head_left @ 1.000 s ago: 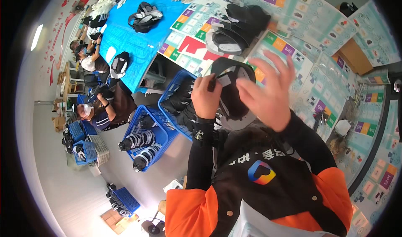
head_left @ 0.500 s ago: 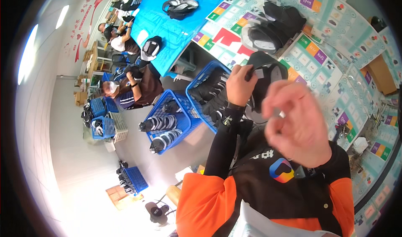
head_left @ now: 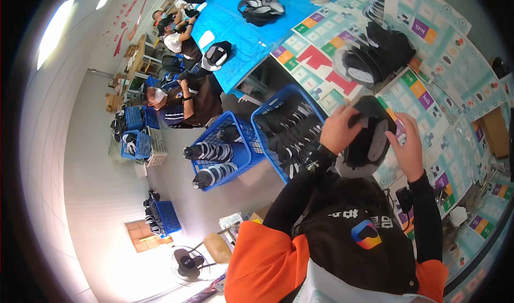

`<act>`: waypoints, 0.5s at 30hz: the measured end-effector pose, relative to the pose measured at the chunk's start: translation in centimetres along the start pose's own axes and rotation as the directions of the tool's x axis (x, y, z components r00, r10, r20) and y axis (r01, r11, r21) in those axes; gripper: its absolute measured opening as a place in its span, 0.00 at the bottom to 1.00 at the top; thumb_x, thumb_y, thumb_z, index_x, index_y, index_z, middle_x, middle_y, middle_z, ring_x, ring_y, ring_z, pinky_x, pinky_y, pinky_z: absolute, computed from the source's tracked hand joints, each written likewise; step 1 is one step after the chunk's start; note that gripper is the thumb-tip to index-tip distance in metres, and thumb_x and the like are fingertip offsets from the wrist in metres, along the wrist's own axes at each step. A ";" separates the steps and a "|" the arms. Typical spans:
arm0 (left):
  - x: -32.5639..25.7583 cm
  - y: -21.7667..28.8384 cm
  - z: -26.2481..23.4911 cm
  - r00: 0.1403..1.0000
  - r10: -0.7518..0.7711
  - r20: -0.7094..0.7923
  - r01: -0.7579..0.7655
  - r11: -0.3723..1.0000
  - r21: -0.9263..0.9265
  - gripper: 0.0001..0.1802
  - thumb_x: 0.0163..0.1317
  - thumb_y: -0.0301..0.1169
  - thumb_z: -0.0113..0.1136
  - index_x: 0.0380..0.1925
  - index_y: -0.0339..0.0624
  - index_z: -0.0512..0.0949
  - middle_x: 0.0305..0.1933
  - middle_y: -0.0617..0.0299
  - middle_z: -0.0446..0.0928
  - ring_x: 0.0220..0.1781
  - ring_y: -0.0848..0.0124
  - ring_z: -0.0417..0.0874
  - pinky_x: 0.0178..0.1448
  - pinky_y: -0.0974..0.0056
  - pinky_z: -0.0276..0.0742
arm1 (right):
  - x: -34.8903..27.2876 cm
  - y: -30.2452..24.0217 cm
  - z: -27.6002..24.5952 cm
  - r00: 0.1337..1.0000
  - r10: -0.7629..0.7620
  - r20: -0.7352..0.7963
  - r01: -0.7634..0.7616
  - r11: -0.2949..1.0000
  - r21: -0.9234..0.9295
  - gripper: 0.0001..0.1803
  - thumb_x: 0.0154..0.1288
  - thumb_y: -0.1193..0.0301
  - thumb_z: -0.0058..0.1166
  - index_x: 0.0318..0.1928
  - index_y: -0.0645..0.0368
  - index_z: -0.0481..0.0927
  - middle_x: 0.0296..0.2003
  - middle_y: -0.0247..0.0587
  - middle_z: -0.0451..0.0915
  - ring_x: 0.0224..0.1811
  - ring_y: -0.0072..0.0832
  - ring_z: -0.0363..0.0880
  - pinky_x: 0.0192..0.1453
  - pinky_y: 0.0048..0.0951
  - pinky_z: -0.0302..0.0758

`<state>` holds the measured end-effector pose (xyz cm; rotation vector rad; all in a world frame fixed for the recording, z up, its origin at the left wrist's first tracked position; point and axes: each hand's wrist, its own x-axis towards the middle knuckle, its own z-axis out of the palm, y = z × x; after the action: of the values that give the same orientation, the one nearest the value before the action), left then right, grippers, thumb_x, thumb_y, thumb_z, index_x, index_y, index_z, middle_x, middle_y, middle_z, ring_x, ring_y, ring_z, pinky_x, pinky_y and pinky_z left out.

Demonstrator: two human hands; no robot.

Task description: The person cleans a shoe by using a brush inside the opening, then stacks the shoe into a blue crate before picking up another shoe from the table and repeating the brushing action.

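Observation:
In front of my chest is a black-and-grey fabric piece (head_left: 368,142) with a pale oval pad; I cannot tell whether it is a cap or a shoe upper. My left hand (head_left: 340,129) is closed on its upper left edge, with fingertips over the black cloth. At the right edge is my right hand (head_left: 409,145), its thumb and bent fingers against the piece. Just beyond, a stack of similar black-and-grey pieces (head_left: 375,59) lies on the table. The piece's underside is hidden.
Close on my left, a blue basket (head_left: 292,94) holds rows of the same pieces. A second blue basket (head_left: 243,156) stands beside it. A blue-covered table (head_left: 230,35) extends farther off, with several people at its left side. A fan (head_left: 190,263) stands at lower left.
My right hand, blurred and raised before my chest earlier, has moved out to the piece's right edge. The piece is turned, showing more of its pale pad. The view has shifted slightly.

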<state>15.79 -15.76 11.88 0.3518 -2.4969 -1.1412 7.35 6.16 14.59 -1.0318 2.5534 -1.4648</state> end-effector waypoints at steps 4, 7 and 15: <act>-0.4 -0.6 0.2 0.997 0.062 0.043 -0.058 0.994 -0.092 0.12 0.56 0.27 0.70 0.41 0.36 0.84 0.36 0.55 0.78 0.33 0.60 0.85 0.39 0.61 0.80 | -1.0 4.9 2.4 0.987 0.152 -0.057 -0.130 0.950 0.283 0.12 0.69 0.77 0.63 0.51 0.66 0.84 0.52 0.41 0.82 0.49 0.28 0.82 0.53 0.27 0.78; -0.7 -1.3 -0.2 0.997 0.033 0.064 -0.026 0.994 -0.105 0.14 0.57 0.29 0.73 0.42 0.37 0.86 0.34 0.57 0.77 0.31 0.63 0.84 0.37 0.63 0.79 | -0.8 6.7 3.1 0.973 0.228 -0.025 -0.198 0.892 0.406 0.10 0.69 0.77 0.64 0.49 0.67 0.85 0.49 0.40 0.83 0.47 0.25 0.82 0.52 0.25 0.77; -2.0 -3.1 1.5 0.997 0.068 -0.026 -0.071 0.989 -0.130 0.13 0.60 0.35 0.75 0.40 0.38 0.88 0.34 0.59 0.77 0.29 0.68 0.80 0.35 0.66 0.76 | -0.6 7.9 3.7 0.966 0.258 0.011 -0.236 0.866 0.442 0.07 0.70 0.75 0.64 0.42 0.68 0.84 0.36 0.31 0.81 0.39 0.17 0.75 0.44 0.20 0.72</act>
<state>17.20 -15.99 8.13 0.2375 -2.3814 -1.2586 4.85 6.31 6.24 -0.5844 2.1176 -1.8773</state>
